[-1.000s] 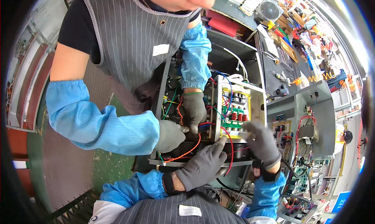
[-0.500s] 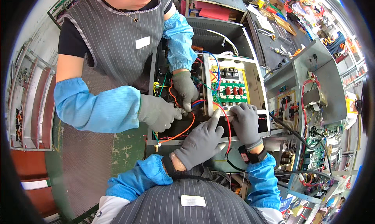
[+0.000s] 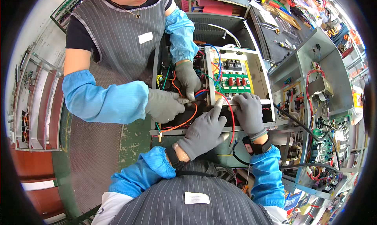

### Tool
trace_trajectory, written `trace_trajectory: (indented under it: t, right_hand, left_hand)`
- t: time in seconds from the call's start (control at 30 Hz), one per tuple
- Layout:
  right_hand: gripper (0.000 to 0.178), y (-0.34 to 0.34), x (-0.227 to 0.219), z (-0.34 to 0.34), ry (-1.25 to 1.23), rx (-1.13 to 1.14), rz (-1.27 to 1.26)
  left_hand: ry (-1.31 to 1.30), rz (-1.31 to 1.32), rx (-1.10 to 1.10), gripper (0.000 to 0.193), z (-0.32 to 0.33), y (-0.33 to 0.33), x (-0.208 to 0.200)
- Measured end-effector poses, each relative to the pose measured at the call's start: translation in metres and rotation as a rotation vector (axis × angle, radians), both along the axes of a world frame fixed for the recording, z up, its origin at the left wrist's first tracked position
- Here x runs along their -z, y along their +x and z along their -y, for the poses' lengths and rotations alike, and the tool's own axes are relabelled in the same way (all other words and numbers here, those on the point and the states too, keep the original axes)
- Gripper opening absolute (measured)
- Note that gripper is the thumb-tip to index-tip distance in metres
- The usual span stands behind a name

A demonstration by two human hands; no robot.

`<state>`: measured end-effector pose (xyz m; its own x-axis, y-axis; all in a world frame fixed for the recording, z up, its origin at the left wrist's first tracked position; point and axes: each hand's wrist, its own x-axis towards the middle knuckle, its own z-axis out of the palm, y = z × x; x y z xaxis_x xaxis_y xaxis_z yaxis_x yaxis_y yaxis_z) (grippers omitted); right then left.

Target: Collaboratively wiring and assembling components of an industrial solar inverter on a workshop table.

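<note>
An open grey metal cabinet lies before me. Inside it sits a pale metal tray, carrying a green circuit board with red parts and dark terminal blocks. My left hand, grey-gloved, has its fingers stretched out, the index fingertip against the tray's near edge. Gripping that same edge farther right is my gloved right hand, fingers bent over it. A red cable arches between my hands. At left, a co-worker's two gloved hands work among orange wires; what they pinch is unclear.
The co-worker leans in from the far left. To the right stands another open cabinet with wiring, boards and a black cable. A dark bench behind holds tools and papers. A rack stands at the far left.
The view has shifted a little, so the cabinet appears slightly higher and farther right. Both my hands keep their places at the tray's edge; the co-worker's hands stay among the wires.
</note>
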<state>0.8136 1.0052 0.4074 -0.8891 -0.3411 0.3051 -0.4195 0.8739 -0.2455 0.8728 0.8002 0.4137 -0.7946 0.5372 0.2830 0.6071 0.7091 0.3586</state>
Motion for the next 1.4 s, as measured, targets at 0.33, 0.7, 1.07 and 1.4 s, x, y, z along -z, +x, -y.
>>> trace_trajectory:
  t: [0.33,0.7,1.07,1.4]
  right_hand:
    - [0.018,0.002,-0.001,0.001,-0.046,-0.001,-0.028]
    - [0.015,0.002,0.003,-0.002,-0.024,0.007,-0.06]
    - [0.014,0.002,0.011,-0.005,-0.105,-0.004,-0.087]
    - [0.011,0.002,0.013,-0.007,-0.087,0.0,-0.066]
  left_hand:
    - [0.062,-0.027,0.04,0.046,0.002,0.001,0.0]
    - [0.221,0.344,0.154,0.037,0.014,0.007,-0.032]
    - [0.159,0.747,0.301,0.029,0.142,0.086,-0.209]
    - [-0.07,1.005,0.098,0.037,0.096,0.08,-0.283]
